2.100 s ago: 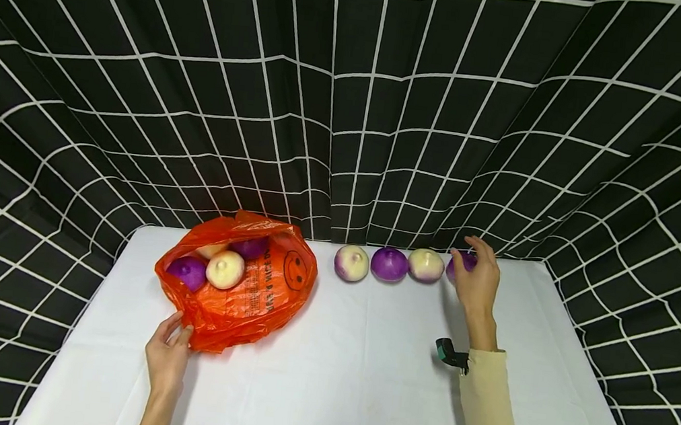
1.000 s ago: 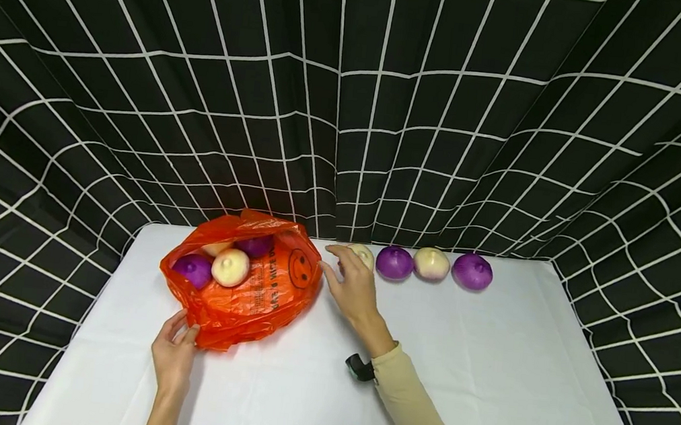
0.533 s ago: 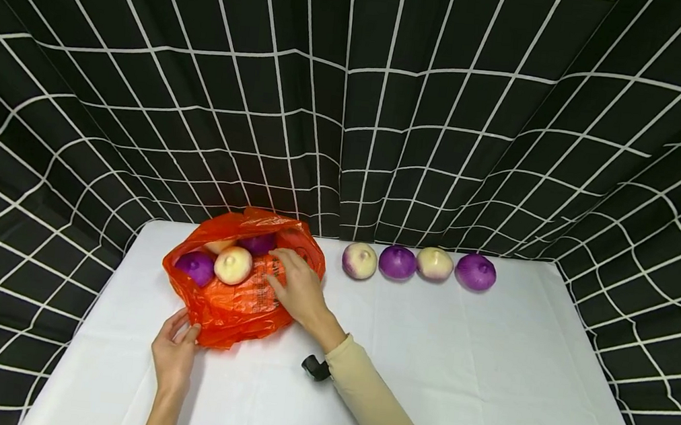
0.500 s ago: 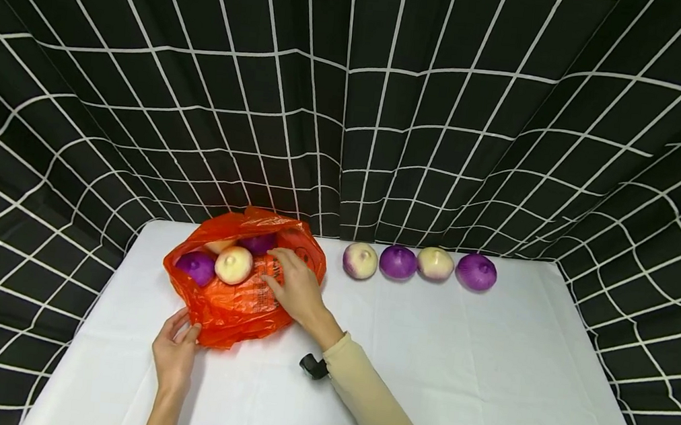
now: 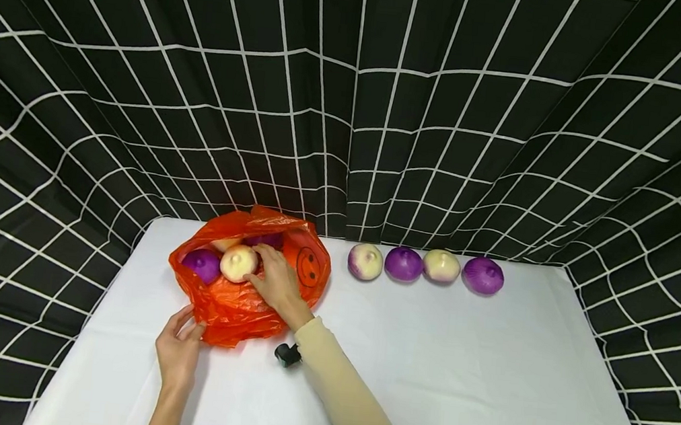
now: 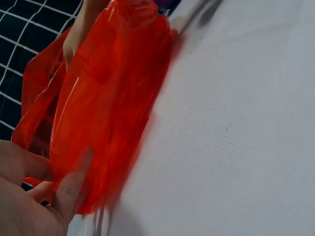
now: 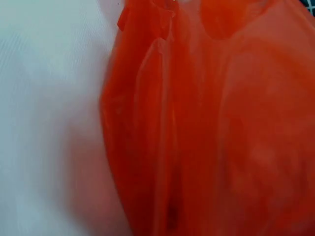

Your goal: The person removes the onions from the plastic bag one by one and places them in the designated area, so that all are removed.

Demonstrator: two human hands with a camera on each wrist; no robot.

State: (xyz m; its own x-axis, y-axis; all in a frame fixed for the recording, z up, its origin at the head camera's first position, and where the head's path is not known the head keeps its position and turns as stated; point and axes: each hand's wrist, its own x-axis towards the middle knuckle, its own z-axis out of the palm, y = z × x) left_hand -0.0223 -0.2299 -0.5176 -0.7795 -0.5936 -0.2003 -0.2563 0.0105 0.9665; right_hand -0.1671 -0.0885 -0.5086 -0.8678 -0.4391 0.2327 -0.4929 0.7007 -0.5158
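An orange-red plastic bag [image 5: 228, 311] with a smiley print lies open on the table at the left in the head view. Several onions are in it: a purple onion [image 5: 202, 266], a pale onion [image 5: 239, 263], and a pale one and a purple one partly hidden behind. My left hand [image 5: 178, 347] pinches the bag's near left rim, thumb outside the plastic in the left wrist view. My right hand [image 5: 276, 278] reaches into the bag, thumb and fingertips spread right at the pale onion's right side. Bag plastic fills most of the right wrist view and hides that hand.
Along the table's back edge stands a row: a pale onion [image 5: 365, 262], a purple onion [image 5: 404, 264], another pale onion [image 5: 442, 266] and another purple onion [image 5: 483, 276]. A black cloth [image 5: 434, 113] with a white grid hangs behind the white table [image 5: 454, 378].
My right hand has let go of the rightmost purple onion in the row and moved left, over and into the bag, up to the pale onion. My left hand stays on the rim.
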